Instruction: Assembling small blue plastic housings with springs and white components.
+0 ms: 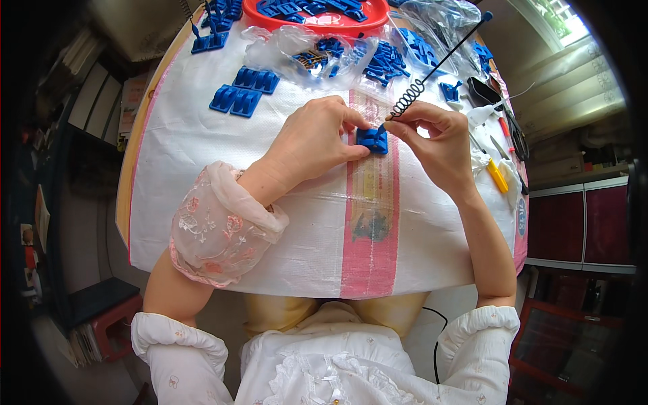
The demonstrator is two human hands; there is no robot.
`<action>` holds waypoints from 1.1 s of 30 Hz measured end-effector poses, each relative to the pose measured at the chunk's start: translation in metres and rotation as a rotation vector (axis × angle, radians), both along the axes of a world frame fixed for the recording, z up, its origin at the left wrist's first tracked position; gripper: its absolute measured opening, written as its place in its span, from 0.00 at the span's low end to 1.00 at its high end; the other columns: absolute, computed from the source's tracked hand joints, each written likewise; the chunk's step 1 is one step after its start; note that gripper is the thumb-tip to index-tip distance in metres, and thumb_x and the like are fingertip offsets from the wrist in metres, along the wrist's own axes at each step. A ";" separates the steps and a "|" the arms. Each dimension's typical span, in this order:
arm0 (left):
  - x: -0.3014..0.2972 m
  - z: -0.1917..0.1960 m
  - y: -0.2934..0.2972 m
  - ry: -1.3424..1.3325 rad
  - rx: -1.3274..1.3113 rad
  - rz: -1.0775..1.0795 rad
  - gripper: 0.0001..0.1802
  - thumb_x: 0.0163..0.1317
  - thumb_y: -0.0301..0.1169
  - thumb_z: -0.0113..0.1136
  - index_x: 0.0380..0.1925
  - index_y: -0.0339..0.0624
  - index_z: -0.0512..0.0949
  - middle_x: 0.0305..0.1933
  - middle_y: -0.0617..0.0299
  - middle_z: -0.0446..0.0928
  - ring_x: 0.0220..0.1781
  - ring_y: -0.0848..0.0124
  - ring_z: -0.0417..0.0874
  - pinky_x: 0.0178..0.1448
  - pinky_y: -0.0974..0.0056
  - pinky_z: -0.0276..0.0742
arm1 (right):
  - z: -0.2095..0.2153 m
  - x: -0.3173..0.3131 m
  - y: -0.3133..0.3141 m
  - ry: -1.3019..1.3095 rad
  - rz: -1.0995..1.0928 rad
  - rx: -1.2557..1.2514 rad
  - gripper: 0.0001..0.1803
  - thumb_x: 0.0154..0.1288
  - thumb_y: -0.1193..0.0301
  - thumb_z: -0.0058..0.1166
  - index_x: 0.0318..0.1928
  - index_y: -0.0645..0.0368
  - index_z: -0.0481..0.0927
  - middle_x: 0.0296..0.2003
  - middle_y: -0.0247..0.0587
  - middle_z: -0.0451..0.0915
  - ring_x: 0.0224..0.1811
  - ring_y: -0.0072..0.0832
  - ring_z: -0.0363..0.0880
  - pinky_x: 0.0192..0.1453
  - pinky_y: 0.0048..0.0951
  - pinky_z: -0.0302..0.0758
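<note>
Left hand [314, 142] is down flat on the white woven sheet [202, 175], fingers pressed together, thumb and fingertips pinning a small blue plastic clip [372, 140] at its tips. Right hand [435, 138] sits just across from it, thumb and forefinger pinching the lower end of a black rod with a coiled spring [412, 98], its tip touching the clip's top edge. This looks like the fitting step: the spring end being seated into the clip. The next move, by my reading, calls for a steady hold and a fine push along the rod. Beyond the knuckles lie more blue clips [243, 91], clear bags [317, 50] and a red basin [266, 20]; right of the right hand, a yellow-handled tool [497, 175].
</note>
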State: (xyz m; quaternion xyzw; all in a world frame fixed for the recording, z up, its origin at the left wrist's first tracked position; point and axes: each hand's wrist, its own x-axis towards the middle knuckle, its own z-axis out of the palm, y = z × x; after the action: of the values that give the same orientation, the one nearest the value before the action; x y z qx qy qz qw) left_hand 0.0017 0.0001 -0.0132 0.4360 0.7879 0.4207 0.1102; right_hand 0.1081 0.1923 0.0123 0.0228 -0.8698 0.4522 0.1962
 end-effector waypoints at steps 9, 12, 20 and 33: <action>-0.002 -0.013 0.004 -0.011 0.157 0.005 0.18 0.54 0.36 0.79 0.45 0.46 0.90 0.32 0.64 0.81 0.29 0.76 0.74 0.36 0.70 0.74 | -0.004 -0.001 0.002 0.048 0.004 0.060 0.04 0.63 0.77 0.68 0.37 0.65 0.89 0.31 0.37 0.89 0.34 0.17 0.85 0.42 0.20 0.80; -0.001 -0.019 0.008 -0.057 0.218 -0.004 0.13 0.57 0.36 0.77 0.42 0.46 0.91 0.31 0.65 0.81 0.27 0.78 0.69 0.32 0.71 0.68 | -0.004 0.000 0.001 0.041 0.002 0.062 0.04 0.64 0.76 0.68 0.37 0.64 0.89 0.31 0.35 0.89 0.34 0.16 0.85 0.42 0.19 0.80; 0.001 -0.024 0.015 -0.117 0.257 0.049 0.12 0.58 0.38 0.77 0.37 0.44 0.92 0.30 0.66 0.83 0.27 0.79 0.69 0.31 0.71 0.66 | -0.004 0.000 0.003 0.029 -0.013 0.082 0.05 0.64 0.75 0.68 0.40 0.62 0.90 0.34 0.36 0.89 0.36 0.17 0.86 0.46 0.19 0.81; -0.001 -0.028 0.015 -0.070 0.244 0.057 0.13 0.59 0.41 0.77 0.36 0.44 0.92 0.31 0.64 0.85 0.29 0.77 0.73 0.32 0.70 0.70 | -0.008 0.001 0.001 0.056 -0.025 0.104 0.06 0.64 0.75 0.69 0.41 0.62 0.91 0.34 0.36 0.90 0.36 0.18 0.87 0.47 0.19 0.82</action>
State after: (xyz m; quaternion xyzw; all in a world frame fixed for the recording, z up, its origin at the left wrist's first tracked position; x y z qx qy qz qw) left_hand 0.0009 0.0155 -0.0415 0.4084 0.7387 0.5314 0.0719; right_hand 0.1087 0.1934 0.0048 0.0348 -0.8865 0.4031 0.2246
